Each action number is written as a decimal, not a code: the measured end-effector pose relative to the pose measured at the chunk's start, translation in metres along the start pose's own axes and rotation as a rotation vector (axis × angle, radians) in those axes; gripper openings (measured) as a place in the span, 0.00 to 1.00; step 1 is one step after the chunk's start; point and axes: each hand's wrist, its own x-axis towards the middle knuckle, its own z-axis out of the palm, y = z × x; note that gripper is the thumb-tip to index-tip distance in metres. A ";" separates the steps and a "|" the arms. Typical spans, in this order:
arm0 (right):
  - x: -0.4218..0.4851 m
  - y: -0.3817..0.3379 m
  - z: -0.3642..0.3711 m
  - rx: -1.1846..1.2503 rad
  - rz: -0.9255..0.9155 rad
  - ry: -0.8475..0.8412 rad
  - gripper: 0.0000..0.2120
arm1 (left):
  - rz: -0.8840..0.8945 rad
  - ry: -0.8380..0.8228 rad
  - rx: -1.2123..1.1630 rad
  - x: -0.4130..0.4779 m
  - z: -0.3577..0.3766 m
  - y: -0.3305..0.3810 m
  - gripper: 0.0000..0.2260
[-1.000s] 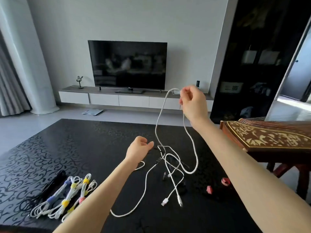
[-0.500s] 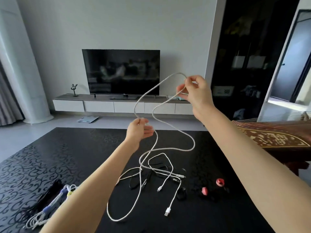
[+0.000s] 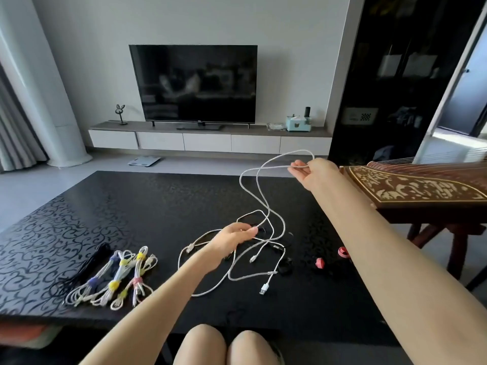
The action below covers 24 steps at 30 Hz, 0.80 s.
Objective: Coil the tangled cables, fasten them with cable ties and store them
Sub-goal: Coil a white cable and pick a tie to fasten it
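Pinching a looped stretch of the white cable (image 3: 284, 227) between thumb and fingertips, the right grip (image 3: 312, 172) was raised above the far right side of the worktop (image 3: 158, 206). The left grip (image 3: 233, 238) was lower and nearer, fingers curled round another strand of the same cable just above the surface. From there the cable trailed down in loose loops onto the worktop, ending in a flat USB plug (image 3: 264, 288).

Surroundings:
- Thin black cables (image 3: 284, 267) lay tangled under and among the white loops, crossing the strand in hand.
- Two pink cable ties (image 3: 319, 262) lay rolled up to the right of the tangle, apart from it.
- On the left lay coiled white cables (image 3: 118, 275), bound with yellow, purple and pink ties, beside a black cable bundle (image 3: 87, 270).
- A carved wooden zither (image 3: 416, 185) stood at the right edge, close behind the right forearm.
- A dark television (image 3: 193, 83) stood on a low wall shelf (image 3: 210, 127) beyond.

Materials: the worktop was glossy black with a scrolling pattern; the white cable looked smooth and limp; the zither panel carried pale inlay on dark brown.
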 end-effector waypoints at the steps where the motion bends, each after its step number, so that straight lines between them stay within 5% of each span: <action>1: -0.002 0.000 0.001 0.007 0.001 -0.014 0.12 | -0.016 -0.064 0.031 -0.001 0.009 -0.011 0.08; 7: -0.013 -0.007 -0.001 0.026 -0.043 -0.093 0.15 | -0.080 -0.175 -0.156 -0.021 0.019 -0.043 0.07; 15: -0.003 0.043 -0.017 0.080 0.196 -0.142 0.14 | 0.169 0.523 -0.299 -0.086 -0.101 -0.001 0.04; 18: -0.010 0.093 -0.022 -0.013 0.296 -0.214 0.17 | 0.218 0.655 0.026 -0.096 -0.121 0.035 0.06; 21: -0.025 0.144 -0.037 -0.533 0.338 -0.308 0.14 | 0.192 0.687 0.690 -0.086 -0.116 0.061 0.09; 24: -0.038 0.161 -0.051 -1.325 0.155 -0.355 0.12 | 0.103 0.513 1.012 -0.072 -0.097 0.072 0.09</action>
